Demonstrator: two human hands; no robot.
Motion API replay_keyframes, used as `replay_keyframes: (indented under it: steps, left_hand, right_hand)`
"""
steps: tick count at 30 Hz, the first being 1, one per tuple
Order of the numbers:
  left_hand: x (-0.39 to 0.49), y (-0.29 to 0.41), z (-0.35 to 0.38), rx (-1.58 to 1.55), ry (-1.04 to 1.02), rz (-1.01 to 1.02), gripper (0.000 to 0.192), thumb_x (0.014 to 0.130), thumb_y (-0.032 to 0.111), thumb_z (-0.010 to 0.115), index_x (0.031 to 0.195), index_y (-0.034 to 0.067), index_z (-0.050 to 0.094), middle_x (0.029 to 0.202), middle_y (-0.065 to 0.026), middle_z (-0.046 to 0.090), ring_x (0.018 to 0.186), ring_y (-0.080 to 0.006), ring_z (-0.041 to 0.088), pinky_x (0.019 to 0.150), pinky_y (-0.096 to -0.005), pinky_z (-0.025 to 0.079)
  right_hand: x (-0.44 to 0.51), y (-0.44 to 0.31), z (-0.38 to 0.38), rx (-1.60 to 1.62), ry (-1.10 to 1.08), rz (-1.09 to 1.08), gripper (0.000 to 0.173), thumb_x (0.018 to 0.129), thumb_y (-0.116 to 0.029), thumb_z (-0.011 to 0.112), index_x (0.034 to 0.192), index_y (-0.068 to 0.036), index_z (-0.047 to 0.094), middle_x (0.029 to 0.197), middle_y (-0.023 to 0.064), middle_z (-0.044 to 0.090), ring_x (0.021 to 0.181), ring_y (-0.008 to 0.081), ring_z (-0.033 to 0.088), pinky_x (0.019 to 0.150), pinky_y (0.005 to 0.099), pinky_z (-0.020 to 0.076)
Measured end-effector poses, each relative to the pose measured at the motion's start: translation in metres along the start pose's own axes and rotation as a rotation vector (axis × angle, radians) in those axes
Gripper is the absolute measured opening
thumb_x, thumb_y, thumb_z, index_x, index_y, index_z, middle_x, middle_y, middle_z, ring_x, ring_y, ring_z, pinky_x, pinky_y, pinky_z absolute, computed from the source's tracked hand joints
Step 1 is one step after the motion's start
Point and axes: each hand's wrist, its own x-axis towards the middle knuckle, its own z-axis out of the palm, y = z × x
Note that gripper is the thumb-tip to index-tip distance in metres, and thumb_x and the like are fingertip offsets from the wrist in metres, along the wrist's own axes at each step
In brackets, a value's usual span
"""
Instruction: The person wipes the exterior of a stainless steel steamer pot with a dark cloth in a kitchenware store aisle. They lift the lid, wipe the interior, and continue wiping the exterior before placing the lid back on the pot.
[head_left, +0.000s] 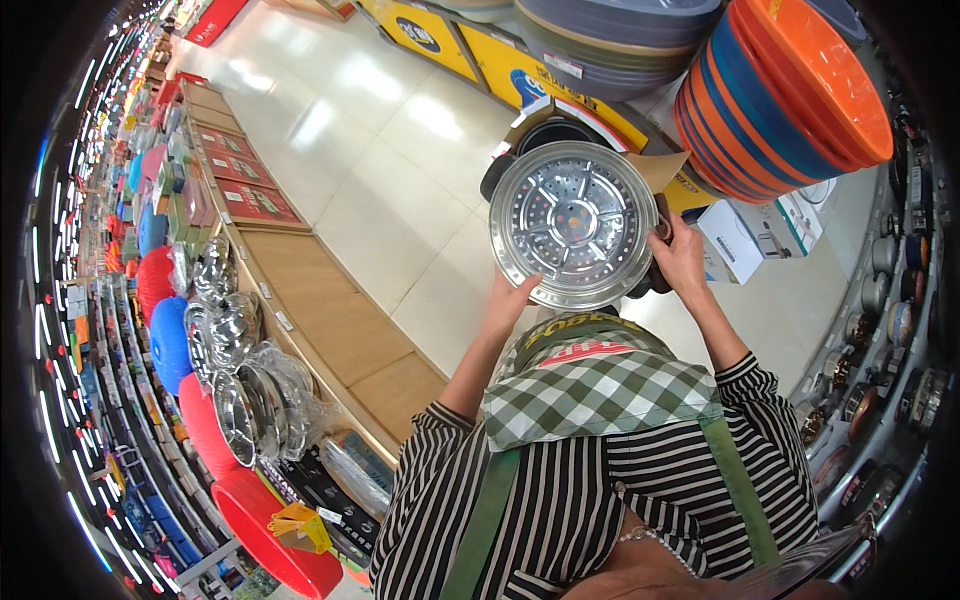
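A round, shiny metal steamer tray (574, 223) with rows of holes lies level in front of my body. My left hand (516, 300) grips its near-left rim, with the thumb on top. On the right side, my right hand (679, 253) pinches the rim beside a dark brown piece (662, 214) that I cannot make out clearly. Beyond the tray's far edge shows a black round pan or pot (564, 133) inside an open cardboard box (646, 166). The tray hides most of the box and whatever is directly beneath it.
Stacked orange and blue plastic tubs (772, 112) stand at the upper right beside grey basins (619, 45). A white carton (757, 232) sits on the tiled floor (390, 172). Shelving with wrapped metal pans (259, 405) runs along the left; shelves of cookware (862, 337) line the right.
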Motion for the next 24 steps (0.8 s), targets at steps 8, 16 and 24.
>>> replay_keyframes:
  steps: [8,16,24]
  left_hand:
    - [0.001,-0.021,-0.004,-0.193,-0.01,-0.112,0.049,0.077,0.003,0.05,0.125,0.004,0.041,0.109,-0.0102,0.057,0.092,-0.0211,0.061,0.068,-0.0359,0.056]
    - [0.003,-0.025,0.001,-0.179,-0.037,-0.163,0.047,0.076,0.001,0.048,0.123,0.002,0.043,0.109,-0.0124,0.058,0.088,-0.0234,0.063,0.069,-0.0369,0.057]
    - [-0.002,-0.012,0.044,-0.134,-0.11,-0.151,0.055,0.077,0.001,0.047,0.13,0.002,0.033,0.112,-0.0145,0.055,0.089,-0.0247,0.064,0.068,-0.0353,0.058]
  right_hand:
    - [-0.004,0.0,-0.004,0.149,-0.053,-0.044,0.043,0.078,-0.022,0.067,0.111,0.003,0.056,0.077,0.017,0.063,0.066,0.0263,0.062,0.066,0.0335,0.0484]
    - [0.0,-0.053,-0.058,0.559,0.103,-0.105,0.04,0.091,-0.029,0.057,0.115,0.002,0.054,0.086,0.006,0.062,0.074,0.01,0.057,0.068,0.0246,0.0472]
    - [0.05,-0.047,0.045,0.614,0.054,-0.085,0.033,0.084,-0.022,0.062,0.103,0.002,0.049,0.088,0.0152,0.06,0.081,0.0226,0.059,0.073,0.033,0.0463]
